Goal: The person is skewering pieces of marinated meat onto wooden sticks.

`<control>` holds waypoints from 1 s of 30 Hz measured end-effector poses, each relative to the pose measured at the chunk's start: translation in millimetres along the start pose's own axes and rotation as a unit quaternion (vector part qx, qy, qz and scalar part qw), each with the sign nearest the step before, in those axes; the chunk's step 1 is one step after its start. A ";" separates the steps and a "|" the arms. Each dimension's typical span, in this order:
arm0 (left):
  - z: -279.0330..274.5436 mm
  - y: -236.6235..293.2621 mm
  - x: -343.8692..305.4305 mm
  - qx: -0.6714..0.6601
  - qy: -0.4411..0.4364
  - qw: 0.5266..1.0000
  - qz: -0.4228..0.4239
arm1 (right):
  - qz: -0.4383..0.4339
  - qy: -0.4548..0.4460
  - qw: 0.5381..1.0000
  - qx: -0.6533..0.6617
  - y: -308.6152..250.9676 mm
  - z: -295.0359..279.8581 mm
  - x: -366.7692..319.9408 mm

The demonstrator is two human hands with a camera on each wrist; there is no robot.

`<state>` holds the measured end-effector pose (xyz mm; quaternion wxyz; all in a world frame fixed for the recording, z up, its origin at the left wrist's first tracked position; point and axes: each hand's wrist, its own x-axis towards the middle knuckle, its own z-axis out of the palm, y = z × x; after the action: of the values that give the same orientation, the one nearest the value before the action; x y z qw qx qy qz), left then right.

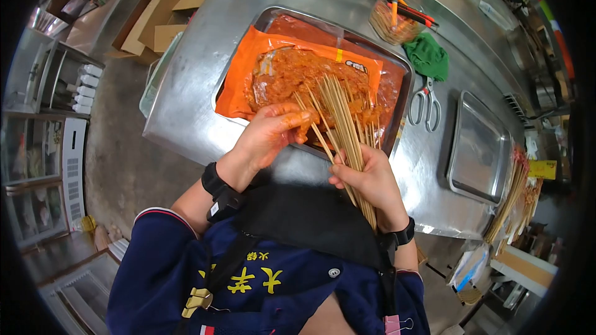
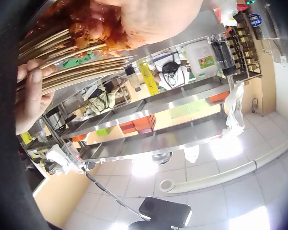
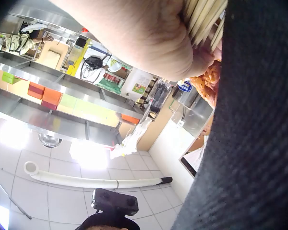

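My right hand (image 1: 371,178) grips a thick bundle of bamboo skewers (image 1: 341,115), their ends fanning out over the tray. One or two skewers stand apart from the bundle on its left side. With sauce-smeared fingers, my left hand (image 1: 264,134) pinches a piece of red marinated meat (image 1: 302,132) close to these separate skewers. The same meat (image 2: 103,36) overlaps the skewer ends in the left wrist view. Behind both hands, a heap of marinated meat (image 1: 292,77) lies on an opened orange bag (image 1: 236,90) in a metal tray (image 1: 406,84).
Right of the tray lie scissors (image 1: 426,108) and a green cloth (image 1: 427,56). A clear container (image 1: 388,25) with pens stands behind them. Farther right are a second metal tray (image 1: 478,149) and bundled skewers (image 1: 510,195). Cardboard boxes (image 1: 158,15) stand beyond the steel table's left edge.
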<state>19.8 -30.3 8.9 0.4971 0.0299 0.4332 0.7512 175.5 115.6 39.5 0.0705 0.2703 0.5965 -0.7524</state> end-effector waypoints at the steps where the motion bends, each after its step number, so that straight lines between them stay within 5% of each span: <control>1: 0.4 -2.9 -0.1 0.010 -0.021 1.000 -0.007 | -0.003 0.000 1.000 0.001 -0.3 0.1 0.3; 4: 8.6 -5.4 2.6 0.035 -0.011 0.999 0.018 | -0.014 0.031 0.999 -0.028 -3.5 3.0 -3.0; 6: 8.0 -4.3 6.3 0.083 -0.016 0.996 0.031 | -0.120 0.053 0.973 -0.189 -1.0 -0.5 -4.6; 10: 2.8 -7.8 16.4 0.146 -0.013 0.989 0.033 | -0.313 0.125 0.840 -0.426 -9.9 -5.8 -10.5; 12: 7.0 -12.0 20.0 0.143 -0.001 0.989 0.035 | -0.139 0.055 0.968 -0.202 -16.1 -2.4 -14.8; 13: 10.4 -15.1 22.7 0.145 0.005 0.989 0.038 | -0.044 0.018 0.996 -0.081 -16.6 -0.8 -16.7; 16: 3.3 -23.7 30.0 0.179 0.041 0.979 0.092 | -0.015 -0.021 0.999 0.042 -3.9 -1.4 -2.7; 20: 0.2 -5.5 22.5 0.174 0.075 0.967 0.171 | -0.014 -0.014 1.000 0.022 -4.5 -1.6 -1.3; 23: 12.5 12.3 3.8 0.162 0.007 0.985 0.053 | -0.008 -0.022 1.000 -0.002 -5.3 0.2 2.4; 30: 13.6 3.1 9.1 0.134 -0.035 0.988 0.066 | -0.036 -0.013 0.998 -0.059 -0.2 1.2 2.8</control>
<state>19.4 -15.2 15.9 0.4530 0.1510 0.5095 0.7158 172.6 115.1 38.4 0.0665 0.2345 0.6480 -0.7216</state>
